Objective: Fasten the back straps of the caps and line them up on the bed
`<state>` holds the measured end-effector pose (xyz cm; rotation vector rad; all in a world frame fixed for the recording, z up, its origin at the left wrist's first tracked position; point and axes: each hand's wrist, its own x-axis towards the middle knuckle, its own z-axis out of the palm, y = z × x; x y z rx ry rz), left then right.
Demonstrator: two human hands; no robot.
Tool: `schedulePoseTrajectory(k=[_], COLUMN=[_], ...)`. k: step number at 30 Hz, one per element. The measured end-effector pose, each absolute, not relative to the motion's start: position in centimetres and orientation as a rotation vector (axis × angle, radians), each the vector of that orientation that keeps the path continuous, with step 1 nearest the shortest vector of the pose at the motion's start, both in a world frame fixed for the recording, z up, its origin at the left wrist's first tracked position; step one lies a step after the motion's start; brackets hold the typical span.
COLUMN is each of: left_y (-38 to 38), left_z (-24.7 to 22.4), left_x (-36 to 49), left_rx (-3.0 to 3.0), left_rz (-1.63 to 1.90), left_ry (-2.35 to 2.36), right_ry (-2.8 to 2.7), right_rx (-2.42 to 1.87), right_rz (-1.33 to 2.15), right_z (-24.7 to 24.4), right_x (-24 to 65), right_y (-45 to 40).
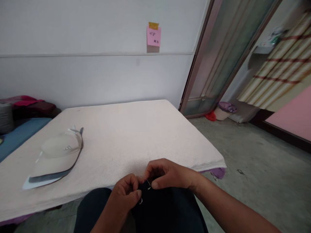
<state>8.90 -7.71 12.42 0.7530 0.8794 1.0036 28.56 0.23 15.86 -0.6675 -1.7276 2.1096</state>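
Low in the head view, my left hand (126, 194) pinches the left side of a small black piece (145, 186) with thumb and fingers. Thin pale curved bits, perhaps rings or wire, show along it near both thumbs. My right hand (168, 174) is closed at the other side of the black piece, its thumb and curled fingers around that edge. The two hands nearly touch, above dark trousers (170, 210) that blend with the black piece, so its full shape and kind cannot be told.
A bed or table with a pale cover (126, 129) stands in front of me. Stacked pale caps or visors (59, 145) lie on its left. A pink note (154, 36) is taped to the wall. A lined bin (224, 110) stands by the sliding door (206, 64).
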Motion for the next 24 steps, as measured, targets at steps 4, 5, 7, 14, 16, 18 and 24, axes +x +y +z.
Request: schedulePoseTrajectory(k=[4,5,7,14,16,18,24], left_y=[-7.6,-7.5,-7.5,-7.3,-7.3,-7.3,-7.6], left_z=[12.5,12.5,12.6,13.4,13.6,13.8,13.4], left_x=[8.9,8.9,9.1,9.6,9.7,9.7,9.6], left_rx=[0.784,0.786,0.791,0.835,0.837,0.841,0.819], left_rz=[0.992,0.994,0.993,0.988,0.984,0.977,0.982], left_ry=[0.877,0.877,0.878,0.901,0.924,0.942,0.945], right_ry=[-1.710,-1.711,-1.709,-1.726,-1.740,-1.775,-1.778], right_rx=[-0.715,-0.731,-0.760,-0.839,-0.849,-0.863,-0.902], right_rz=[2.094,2.084,2.079,2.063,2.059,2.039,2.015], right_z=[16.0,16.0,15.9,16.1,16.2,16.1,16.0], right_x=[28.6,28.6,28.6,28.6,28.6,28.6,28.5], right_y=[0.2,0.3,0.3,0.5,0.6,0.6,0.4])
